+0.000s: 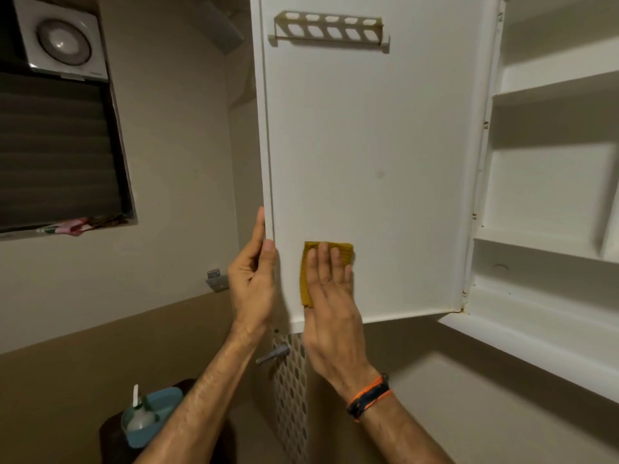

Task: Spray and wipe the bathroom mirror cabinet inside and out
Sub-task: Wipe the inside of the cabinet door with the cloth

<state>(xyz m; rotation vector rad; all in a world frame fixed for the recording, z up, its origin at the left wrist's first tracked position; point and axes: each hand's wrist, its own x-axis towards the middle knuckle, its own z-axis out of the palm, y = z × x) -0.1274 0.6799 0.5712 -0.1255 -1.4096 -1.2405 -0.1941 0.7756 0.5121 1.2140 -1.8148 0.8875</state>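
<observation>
The cabinet door (pixel 368 162) hung open, its inside facing the person. The left hand (pixel 253 279) gripped its free edge; the right hand (pixel 330 296), fingers flat, pressed a yellow cloth (pixel 310 279) near the bottom corner. Pushing hard could strain the hinges.

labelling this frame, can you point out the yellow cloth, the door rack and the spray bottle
yellow cloth (pixel 345 251): head view, top right corner
door rack (pixel 330 28): head view, slotted front panel
spray bottle (pixel 140 418): head view, clear body
</observation>
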